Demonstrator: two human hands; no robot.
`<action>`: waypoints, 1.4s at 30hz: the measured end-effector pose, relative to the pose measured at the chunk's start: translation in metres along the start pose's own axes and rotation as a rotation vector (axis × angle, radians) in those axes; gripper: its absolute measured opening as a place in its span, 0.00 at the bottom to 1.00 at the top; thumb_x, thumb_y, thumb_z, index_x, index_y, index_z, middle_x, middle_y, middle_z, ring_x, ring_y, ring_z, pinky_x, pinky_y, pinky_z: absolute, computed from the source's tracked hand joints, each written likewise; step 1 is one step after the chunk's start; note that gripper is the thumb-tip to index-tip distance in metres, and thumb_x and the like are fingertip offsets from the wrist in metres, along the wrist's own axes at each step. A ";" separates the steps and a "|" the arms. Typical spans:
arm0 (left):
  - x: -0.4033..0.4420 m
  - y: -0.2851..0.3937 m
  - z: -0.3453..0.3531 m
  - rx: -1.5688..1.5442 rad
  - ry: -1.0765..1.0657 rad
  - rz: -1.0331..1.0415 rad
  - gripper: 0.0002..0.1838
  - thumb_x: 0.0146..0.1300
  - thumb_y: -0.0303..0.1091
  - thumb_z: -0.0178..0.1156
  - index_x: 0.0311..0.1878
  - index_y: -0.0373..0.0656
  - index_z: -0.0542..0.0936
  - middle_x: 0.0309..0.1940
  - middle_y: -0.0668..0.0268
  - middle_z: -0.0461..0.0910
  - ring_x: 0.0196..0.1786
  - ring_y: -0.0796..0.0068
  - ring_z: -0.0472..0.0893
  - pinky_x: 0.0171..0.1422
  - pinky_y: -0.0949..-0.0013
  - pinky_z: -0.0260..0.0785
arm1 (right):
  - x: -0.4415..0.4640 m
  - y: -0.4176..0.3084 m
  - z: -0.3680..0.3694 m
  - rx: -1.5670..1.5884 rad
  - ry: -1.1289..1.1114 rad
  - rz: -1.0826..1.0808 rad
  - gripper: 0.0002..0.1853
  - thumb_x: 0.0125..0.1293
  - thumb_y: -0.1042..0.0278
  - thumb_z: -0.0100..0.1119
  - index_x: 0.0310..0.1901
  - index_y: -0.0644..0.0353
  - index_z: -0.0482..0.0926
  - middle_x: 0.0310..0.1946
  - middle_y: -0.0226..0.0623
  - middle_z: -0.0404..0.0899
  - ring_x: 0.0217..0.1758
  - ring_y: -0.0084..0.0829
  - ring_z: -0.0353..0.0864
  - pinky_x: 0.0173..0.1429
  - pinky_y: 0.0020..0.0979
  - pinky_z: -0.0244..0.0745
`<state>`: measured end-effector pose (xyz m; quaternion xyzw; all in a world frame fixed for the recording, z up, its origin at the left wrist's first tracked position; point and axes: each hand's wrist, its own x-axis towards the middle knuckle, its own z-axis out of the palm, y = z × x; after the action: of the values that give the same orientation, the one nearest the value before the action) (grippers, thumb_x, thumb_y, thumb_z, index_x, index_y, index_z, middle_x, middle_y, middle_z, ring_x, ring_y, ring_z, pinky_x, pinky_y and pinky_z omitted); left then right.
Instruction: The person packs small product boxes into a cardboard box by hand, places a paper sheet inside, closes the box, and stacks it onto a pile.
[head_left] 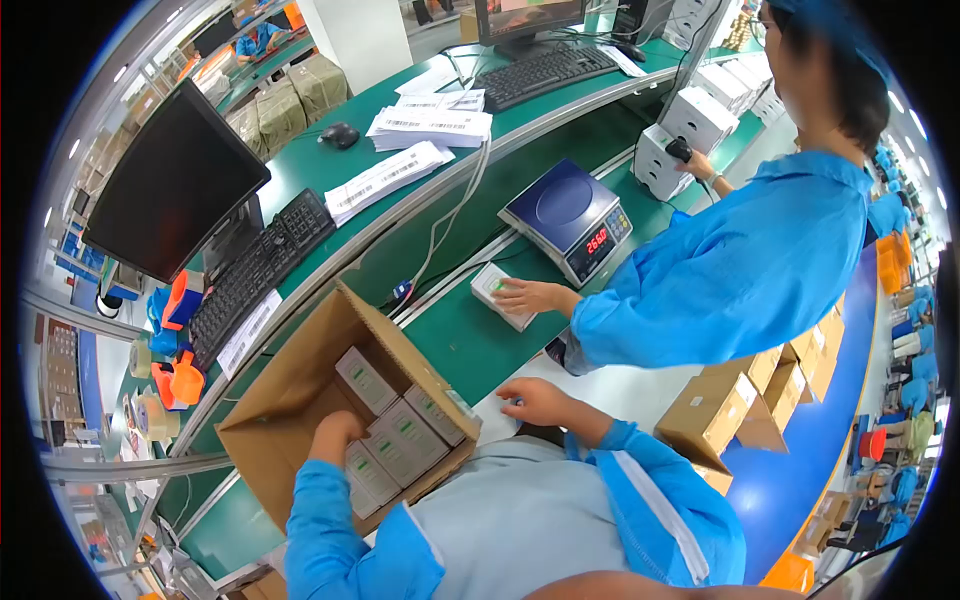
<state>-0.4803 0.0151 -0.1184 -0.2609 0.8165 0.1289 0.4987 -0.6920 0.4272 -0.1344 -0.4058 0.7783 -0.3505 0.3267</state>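
Note:
My left hand [341, 432] reaches inside an open brown cardboard carton [262, 440], its fingertips beside the small white boxes and partly hidden. Several of these white boxes [408, 430] with green-marked labels stand in rows in the carton. One box [366, 380] is at the row's far end. My right hand [535, 402] is by the carton's right side, fingers loosely bent and apart, with nothing visible in it. Ahead, a co-worker's hand [530, 296] rests on another small white box [500, 293] on the green bench [455, 345].
A digital scale [565, 215] with red digits stands on the bench. The co-worker's other hand [700, 168] holds a black scanner [679, 150] at stacked white boxes [660, 165]. A monitor [175, 180], keyboard [262, 270] and label sheets [388, 180] are on the raised shelf. Cartons [708, 410] lie right.

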 end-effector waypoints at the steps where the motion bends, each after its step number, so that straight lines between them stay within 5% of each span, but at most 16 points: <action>1: -0.004 -0.001 0.001 0.041 -0.063 -0.017 0.33 0.69 0.52 0.67 0.68 0.35 0.81 0.65 0.43 0.82 0.68 0.44 0.81 0.71 0.53 0.75 | 0.014 0.015 0.005 -0.051 -0.039 0.020 0.25 0.65 0.54 0.73 0.59 0.60 0.86 0.55 0.48 0.87 0.56 0.47 0.87 0.61 0.43 0.83; 4: -0.051 -0.001 0.001 -0.431 0.362 0.332 0.32 0.68 0.50 0.68 0.67 0.36 0.81 0.59 0.46 0.85 0.64 0.45 0.83 0.70 0.53 0.75 | 0.082 0.055 0.008 -0.320 0.168 0.074 0.38 0.57 0.53 0.78 0.69 0.57 0.78 0.64 0.52 0.80 0.64 0.50 0.82 0.67 0.47 0.80; 7: -0.125 0.038 -0.017 -0.635 0.547 0.401 0.31 0.68 0.46 0.69 0.67 0.35 0.81 0.57 0.47 0.85 0.61 0.46 0.84 0.68 0.55 0.76 | 0.136 0.071 -0.008 -0.683 0.635 0.013 0.48 0.53 0.54 0.80 0.77 0.52 0.72 0.64 0.54 0.77 0.68 0.57 0.79 0.68 0.55 0.78; 10: -0.161 0.056 -0.020 -0.276 0.575 0.301 0.31 0.67 0.44 0.70 0.69 0.35 0.79 0.59 0.47 0.83 0.61 0.49 0.85 0.68 0.56 0.77 | 0.172 0.098 -0.019 -0.781 0.562 0.251 0.52 0.50 0.52 0.81 0.79 0.47 0.69 0.66 0.56 0.75 0.66 0.59 0.78 0.69 0.60 0.74; 13: -0.184 0.074 -0.024 -0.438 0.552 0.332 0.30 0.67 0.41 0.71 0.69 0.36 0.79 0.60 0.50 0.84 0.62 0.53 0.85 0.70 0.56 0.76 | 0.195 0.055 -0.047 -0.130 0.496 0.570 0.53 0.48 0.51 0.81 0.79 0.44 0.70 0.63 0.56 0.75 0.64 0.57 0.79 0.67 0.57 0.77; 17: -0.189 0.087 -0.012 -1.220 0.677 0.700 0.52 0.61 0.54 0.78 0.81 0.39 0.64 0.71 0.52 0.75 0.76 0.53 0.74 0.80 0.49 0.66 | 0.150 -0.097 -0.057 0.144 0.937 -0.293 0.51 0.49 0.59 0.81 0.77 0.63 0.71 0.61 0.56 0.74 0.65 0.55 0.75 0.70 0.50 0.73; 20: -0.197 0.120 -0.040 -1.511 0.928 1.059 0.73 0.51 0.65 0.84 0.87 0.42 0.47 0.82 0.52 0.61 0.84 0.50 0.62 0.86 0.46 0.56 | 0.095 -0.210 -0.053 0.058 0.619 -0.705 0.52 0.51 0.58 0.84 0.79 0.58 0.71 0.76 0.61 0.64 0.76 0.61 0.68 0.77 0.50 0.67; 21: -0.217 0.141 -0.059 -1.727 0.986 1.171 0.59 0.60 0.54 0.81 0.85 0.40 0.56 0.79 0.53 0.67 0.81 0.52 0.68 0.84 0.48 0.60 | 0.084 -0.229 -0.053 0.118 0.346 -0.852 0.50 0.52 0.56 0.85 0.78 0.53 0.74 0.78 0.60 0.62 0.77 0.61 0.66 0.79 0.53 0.65; 22: -0.198 0.110 -0.041 -1.768 0.986 0.773 0.44 0.67 0.40 0.76 0.80 0.38 0.65 0.73 0.54 0.75 0.75 0.56 0.75 0.80 0.52 0.69 | 0.078 -0.236 -0.053 0.059 0.230 -1.013 0.47 0.55 0.53 0.84 0.77 0.50 0.76 0.79 0.57 0.63 0.79 0.59 0.65 0.80 0.54 0.62; 24: -0.184 0.060 -0.027 -1.822 0.823 1.056 0.30 0.68 0.28 0.70 0.73 0.38 0.74 0.65 0.57 0.83 0.66 0.62 0.83 0.70 0.54 0.78 | 0.070 -0.234 -0.050 -0.032 0.089 -1.015 0.43 0.58 0.52 0.82 0.75 0.54 0.78 0.80 0.53 0.66 0.80 0.56 0.64 0.80 0.53 0.62; 25: -0.176 0.034 -0.020 -1.820 0.651 0.910 0.27 0.67 0.28 0.72 0.69 0.38 0.78 0.60 0.59 0.86 0.63 0.63 0.84 0.69 0.54 0.78 | 0.061 -0.234 -0.049 -0.041 0.095 -0.869 0.41 0.58 0.58 0.81 0.74 0.58 0.78 0.79 0.53 0.68 0.80 0.53 0.67 0.80 0.50 0.64; 27: -0.139 0.001 -0.007 -1.801 0.584 0.840 0.28 0.63 0.27 0.77 0.66 0.38 0.81 0.58 0.60 0.88 0.60 0.63 0.86 0.69 0.55 0.78 | 0.055 -0.217 -0.038 0.096 0.102 -0.673 0.33 0.64 0.75 0.72 0.73 0.63 0.77 0.66 0.51 0.81 0.70 0.43 0.80 0.75 0.42 0.73; 35: 0.017 -0.151 0.108 -1.413 0.724 -0.179 0.43 0.57 0.39 0.82 0.73 0.36 0.73 0.71 0.50 0.74 0.71 0.56 0.79 0.74 0.51 0.72 | -0.008 -0.133 -0.018 0.179 0.099 -0.265 0.16 0.68 0.80 0.67 0.57 0.66 0.85 0.50 0.44 0.88 0.54 0.39 0.88 0.63 0.36 0.79; 38: 0.072 -0.198 0.158 -1.194 0.942 0.346 0.48 0.63 0.41 0.76 0.81 0.36 0.64 0.77 0.49 0.70 0.78 0.54 0.71 0.82 0.55 0.64 | -0.028 -0.119 -0.020 0.096 0.164 -0.262 0.15 0.69 0.77 0.69 0.56 0.64 0.86 0.49 0.43 0.88 0.52 0.38 0.88 0.60 0.36 0.81; 40: 0.093 -0.188 0.170 -1.116 1.092 0.294 0.41 0.72 0.45 0.69 0.81 0.37 0.66 0.76 0.52 0.74 0.71 0.57 0.79 0.78 0.51 0.71 | -0.042 -0.123 -0.013 0.048 0.241 -0.249 0.14 0.69 0.73 0.71 0.55 0.63 0.87 0.49 0.43 0.88 0.50 0.39 0.88 0.57 0.37 0.82; 42: 0.109 -0.197 0.148 -0.539 0.599 -0.330 0.45 0.66 0.51 0.73 0.80 0.38 0.68 0.65 0.43 0.82 0.65 0.42 0.83 0.70 0.46 0.75 | -0.044 -0.132 -0.010 0.077 0.271 -0.244 0.15 0.69 0.68 0.72 0.55 0.61 0.87 0.49 0.43 0.88 0.50 0.41 0.88 0.53 0.38 0.83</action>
<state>-0.3009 -0.1114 -0.2743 -0.5346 0.8096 0.1749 0.1679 -0.6261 0.4119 -0.0121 -0.4334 0.7462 -0.4686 0.1892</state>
